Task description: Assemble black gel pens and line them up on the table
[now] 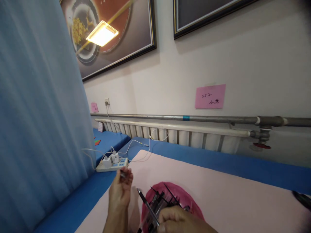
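My right hand (177, 220) is closed on a pen (148, 206) with a dark front end and a clear grey barrel, pointing up and left. It is above the near side of a pink bowl (197, 208), which is filled with several black and clear pen parts (160, 202). To the left of the bowl, my left hand (121, 187) is raised with its fingers curled round a small dark piece (123, 174), perhaps a pen cap. The fingers hide most of that piece. The two hands are apart.
Under the bowl, a pale pink sheet (218, 187) covers part of the blue table (189, 149). A power strip (107, 166) with plugs and white cables lies back left. A blue curtain (41, 113) hangs left. A dark object (302, 199) lies far right. Pipes and a radiator (184, 137) line the wall.
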The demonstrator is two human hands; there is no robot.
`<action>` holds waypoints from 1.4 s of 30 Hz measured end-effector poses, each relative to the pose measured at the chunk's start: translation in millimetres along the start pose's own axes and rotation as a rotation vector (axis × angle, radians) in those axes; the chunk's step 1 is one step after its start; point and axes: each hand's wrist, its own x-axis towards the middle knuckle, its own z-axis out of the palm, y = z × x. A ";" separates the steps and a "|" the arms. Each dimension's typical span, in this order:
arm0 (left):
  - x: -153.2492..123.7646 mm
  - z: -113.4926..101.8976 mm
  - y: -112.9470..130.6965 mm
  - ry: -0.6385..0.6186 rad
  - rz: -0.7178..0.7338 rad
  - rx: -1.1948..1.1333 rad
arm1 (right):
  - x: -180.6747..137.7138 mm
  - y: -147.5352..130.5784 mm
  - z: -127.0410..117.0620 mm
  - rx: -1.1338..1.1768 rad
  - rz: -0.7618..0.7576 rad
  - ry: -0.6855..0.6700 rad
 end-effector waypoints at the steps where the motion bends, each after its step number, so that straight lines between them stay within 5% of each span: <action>1: 4.1 -1.3 5.4 0.027 0.022 -0.006 | 0.1 -0.7 0.3 -0.012 -0.014 0.003; 6: 2.6 -0.7 1.1 -0.048 -0.062 0.029 | 5.0 -1.1 -4.3 0.029 -0.053 0.075; 11: -11.2 1.9 -13.6 -0.338 -0.305 0.089 | 5.3 6.4 -12.7 0.095 -0.092 0.105; 17: -22.3 2.8 -16.3 -0.552 -0.404 0.232 | 8.4 15.5 -10.7 0.329 -0.128 -0.021; 23: -23.7 1.8 -16.2 -0.558 -0.352 0.196 | 8.9 13.5 -9.3 0.462 -0.127 -0.103; 32: -20.2 -0.1 -16.7 -0.493 -0.289 0.167 | 8.8 16.8 -6.7 0.286 -0.167 0.116; 37: -18.0 -0.5 -17.1 -0.507 -0.275 0.188 | 7.5 13.7 -1.0 0.567 -0.118 0.048; 42: -19.8 0.6 -17.3 -0.494 -0.268 0.196 | 10.5 14.8 1.3 0.550 -0.204 0.097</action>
